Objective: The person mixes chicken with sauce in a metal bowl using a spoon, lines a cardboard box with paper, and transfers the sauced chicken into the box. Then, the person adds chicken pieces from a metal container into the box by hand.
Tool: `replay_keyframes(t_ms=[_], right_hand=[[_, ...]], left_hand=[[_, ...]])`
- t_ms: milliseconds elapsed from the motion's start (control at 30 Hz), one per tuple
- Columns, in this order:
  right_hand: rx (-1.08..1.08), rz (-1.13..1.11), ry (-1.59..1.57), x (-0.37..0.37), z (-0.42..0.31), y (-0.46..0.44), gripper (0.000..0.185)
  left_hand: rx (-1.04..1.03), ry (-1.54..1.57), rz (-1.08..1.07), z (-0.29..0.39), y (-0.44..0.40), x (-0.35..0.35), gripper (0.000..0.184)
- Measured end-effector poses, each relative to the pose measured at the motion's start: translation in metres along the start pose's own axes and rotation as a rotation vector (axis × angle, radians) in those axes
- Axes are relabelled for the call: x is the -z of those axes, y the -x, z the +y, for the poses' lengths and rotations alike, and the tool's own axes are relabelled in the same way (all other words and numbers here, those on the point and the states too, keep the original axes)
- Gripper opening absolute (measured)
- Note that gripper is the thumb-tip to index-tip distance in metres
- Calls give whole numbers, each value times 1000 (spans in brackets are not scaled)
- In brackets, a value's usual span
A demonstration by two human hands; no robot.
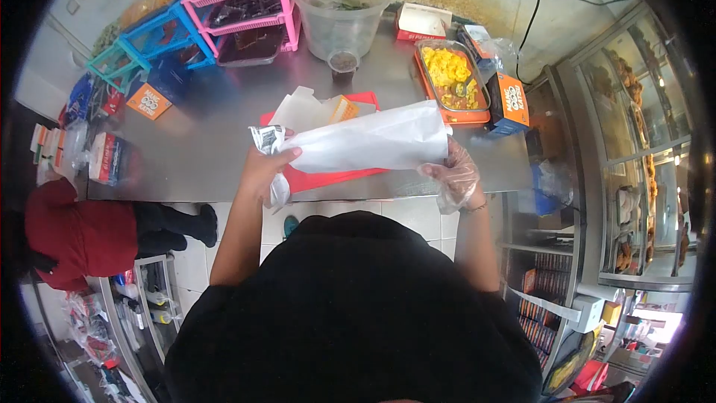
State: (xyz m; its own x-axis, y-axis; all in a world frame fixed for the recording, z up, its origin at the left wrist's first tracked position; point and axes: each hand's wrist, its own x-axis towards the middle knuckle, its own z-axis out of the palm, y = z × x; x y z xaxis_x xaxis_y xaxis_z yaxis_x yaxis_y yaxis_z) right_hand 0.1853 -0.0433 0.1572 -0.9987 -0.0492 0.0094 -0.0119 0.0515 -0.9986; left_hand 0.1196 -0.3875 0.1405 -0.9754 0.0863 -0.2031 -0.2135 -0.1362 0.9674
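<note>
A long piece of white paper (365,138), either a sheet or a bag, stretches between my two hands above the steel table. My left hand (265,168), bare, grips its left end, thumb on top. At that hand is a crumpled, printed silvery-white piece (267,136). A clear plastic glove covers my right hand (456,172), which pinches the paper's right end. Below the paper lies a red board or tray (328,179), partly hidden. An open cardboard box (298,107) with an orange part rests on it.
Behind stand a plastic bucket (335,26), a dark-filled cup (343,66) and a pink rack (242,24). A tray of yellow food (447,67) sits right beside an orange-blue box (510,108). A glass cabinet (634,104) is at right; a person in red (82,231) is at left.
</note>
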Motion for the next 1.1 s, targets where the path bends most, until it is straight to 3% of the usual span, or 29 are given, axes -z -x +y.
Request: replay_keyframes(t_ms=[67, 167, 267, 367, 433, 633, 733, 767, 867, 1000, 1067, 1100], right_hand=[[35, -16, -103, 2, -3, 2, 34], [-119, 294, -175, 0, 24, 2, 28], [-126, 175, -333, 10, 44, -9, 25], [-103, 265, 64, -5, 26, -13, 19], [-52, 174, 88, -6, 20, -18, 20], [88, 110, 77, -12, 15, -20, 42], [132, -43, 265, -3, 19, -21, 52], [140, -124, 348, 1, 19, -22, 56], [291, -381, 143, -20, -23, -23, 57], [154, -482, 173, -31, -60, -33, 63], [87, -437, 340, -28, -66, -37, 70], [100, -394, 191, -26, -69, -38, 75]], left_hand=[[12, 5, 2, 1, 7, -3, 42], [24, 18, 8, -1, 13, -5, 42], [33, 9, 13, -5, 15, -3, 41], [88, 29, 20, -5, 18, 0, 40], [113, 55, 20, -5, 19, 3, 41], [62, 69, 157, -16, 15, 6, 36], [-313, -168, 186, -7, 8, 9, 38], [-109, -225, 203, 30, 20, -2, 42], [-421, -226, -264, 37, 3, -10, 46], [-84, -477, -629, 48, -9, -44, 55], [-111, -313, -503, 40, -11, -57, 54], [-121, -231, -444, 38, -13, -61, 53]])
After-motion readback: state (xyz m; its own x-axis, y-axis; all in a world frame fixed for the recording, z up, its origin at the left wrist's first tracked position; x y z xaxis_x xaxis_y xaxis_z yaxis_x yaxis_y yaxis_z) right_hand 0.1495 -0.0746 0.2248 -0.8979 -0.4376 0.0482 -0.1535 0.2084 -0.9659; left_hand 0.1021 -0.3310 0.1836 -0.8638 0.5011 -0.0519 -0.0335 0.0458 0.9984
